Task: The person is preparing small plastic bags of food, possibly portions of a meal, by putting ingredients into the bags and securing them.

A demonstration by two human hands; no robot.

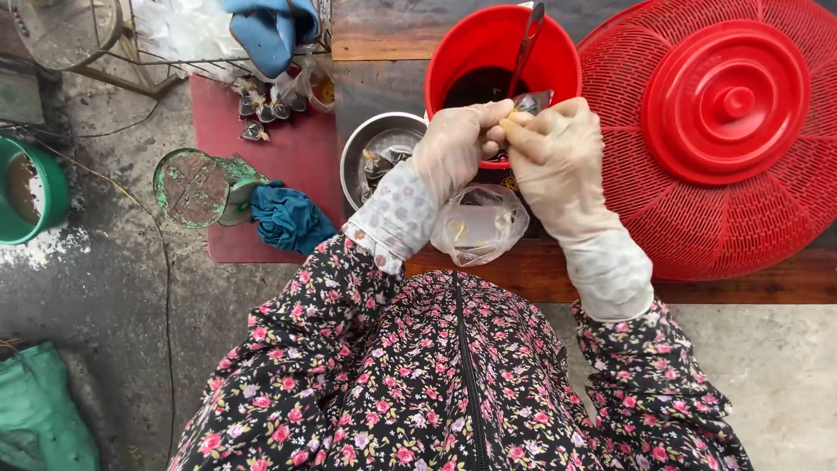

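Small pouch (530,103) pinched by both gloved hands, red bucket (453,61) behind

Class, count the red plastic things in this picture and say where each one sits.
3. The red bucket stands behind the gloved hands, the red basket cover lies at its right, and the red tray lies at its left. Others may be hidden.

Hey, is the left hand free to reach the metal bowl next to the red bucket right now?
Probably not at once: the left hand pinches a small packet together with the right hand. The metal bowl lies close beside it with nothing across the way, so it looks reachable once the packet is released.
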